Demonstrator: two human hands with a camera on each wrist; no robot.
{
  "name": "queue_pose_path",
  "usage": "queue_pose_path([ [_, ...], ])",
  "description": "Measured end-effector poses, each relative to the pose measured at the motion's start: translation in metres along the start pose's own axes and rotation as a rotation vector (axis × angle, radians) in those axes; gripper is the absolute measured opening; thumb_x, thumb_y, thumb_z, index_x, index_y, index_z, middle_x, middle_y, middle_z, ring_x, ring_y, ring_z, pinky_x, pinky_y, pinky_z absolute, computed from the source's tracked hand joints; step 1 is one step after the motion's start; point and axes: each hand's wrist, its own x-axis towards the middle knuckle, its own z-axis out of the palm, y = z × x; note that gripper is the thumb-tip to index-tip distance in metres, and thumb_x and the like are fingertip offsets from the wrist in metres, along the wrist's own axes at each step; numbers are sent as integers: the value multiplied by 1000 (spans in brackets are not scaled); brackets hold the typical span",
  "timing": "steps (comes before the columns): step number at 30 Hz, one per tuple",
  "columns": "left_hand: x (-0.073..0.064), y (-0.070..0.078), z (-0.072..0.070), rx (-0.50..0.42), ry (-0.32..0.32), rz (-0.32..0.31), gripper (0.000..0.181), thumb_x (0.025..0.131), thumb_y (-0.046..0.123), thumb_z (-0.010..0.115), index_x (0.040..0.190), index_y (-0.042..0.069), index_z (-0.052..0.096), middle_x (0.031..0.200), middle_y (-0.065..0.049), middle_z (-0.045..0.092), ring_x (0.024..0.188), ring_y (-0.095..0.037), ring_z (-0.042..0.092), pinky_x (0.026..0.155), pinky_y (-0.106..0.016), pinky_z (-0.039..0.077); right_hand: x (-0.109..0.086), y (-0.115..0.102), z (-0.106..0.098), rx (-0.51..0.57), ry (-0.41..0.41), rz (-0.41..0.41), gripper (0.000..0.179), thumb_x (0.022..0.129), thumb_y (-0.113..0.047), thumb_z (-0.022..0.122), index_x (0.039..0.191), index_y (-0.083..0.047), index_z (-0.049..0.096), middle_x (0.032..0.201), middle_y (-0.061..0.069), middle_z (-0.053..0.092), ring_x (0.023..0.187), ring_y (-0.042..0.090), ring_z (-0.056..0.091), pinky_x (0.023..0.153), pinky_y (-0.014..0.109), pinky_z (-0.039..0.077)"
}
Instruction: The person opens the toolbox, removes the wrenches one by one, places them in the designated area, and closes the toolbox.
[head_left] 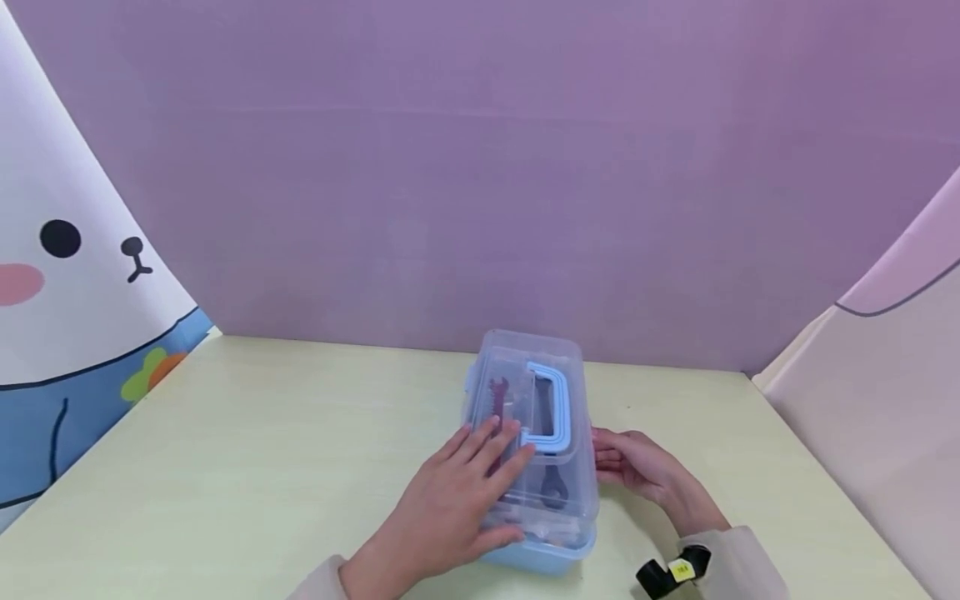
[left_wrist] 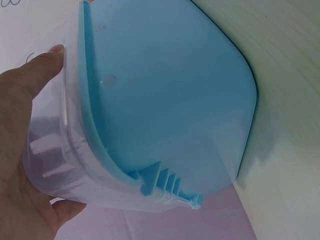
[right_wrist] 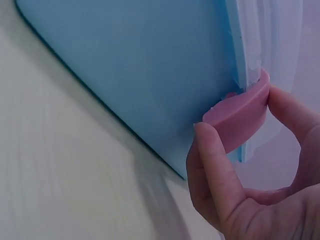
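A toolbox with a light blue base [head_left: 536, 558] and a clear lid [head_left: 532, 346] stands on the table. On the lid is a blue handle [head_left: 562, 408], folded flat. A dark red wrench shape [head_left: 498, 396] and a dark grey tool [head_left: 554, 487] show through the clear plastic. My left hand [head_left: 450, 508] rests on the lid with fingers spread, its thumb near the front end. At the box's right side, my right hand [head_left: 641, 467] pinches a pink latch [right_wrist: 240, 112] between thumb and fingers. The latch tilts outward from the blue wall [right_wrist: 140, 65].
The pale wooden table [head_left: 262, 450] extends to both sides of the box. Behind it rises a purple backdrop [head_left: 480, 183], close to the box's far end. A printed cartoon panel [head_left: 75, 333] stands at the left, and a pale panel [head_left: 885, 400] at the right.
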Motion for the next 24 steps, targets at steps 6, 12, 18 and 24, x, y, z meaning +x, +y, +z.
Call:
queue_pose_path([
  [6,1,0,2,4,11,4,74,84,64,55,143,19,45,149,-8,42,139,-27,38,111,-41,40,-7,-7,-2,5,32,12,27,99,-17,48,87,-17,72,81,-3,73,77,7,69,75,20,59],
  [12,1,-1,0,12,16,-2,74,84,65,55,142,20,45,149,-7,43,138,-27,38,111,-42,40,-10,-22,3,1,46,8,22,99,-24,51,92,-16,70,84,-1,72,78,9,69,77,22,59],
  [18,1,-1,-1,10,6,1,74,85,65,54,143,20,45,149,-8,43,138,-27,38,111,-42,40,-11,-26,9,-19,42,-2,23,99,-25,52,88,-13,69,81,-2,72,76,8,69,77,23,60],
  [24,1,-1,0,7,22,3,74,84,65,55,142,20,46,148,-8,44,138,-27,39,111,-42,41,-11,-25,13,-38,17,-28,24,99,-23,51,88,-14,70,81,-3,71,76,8,69,79,25,60],
])
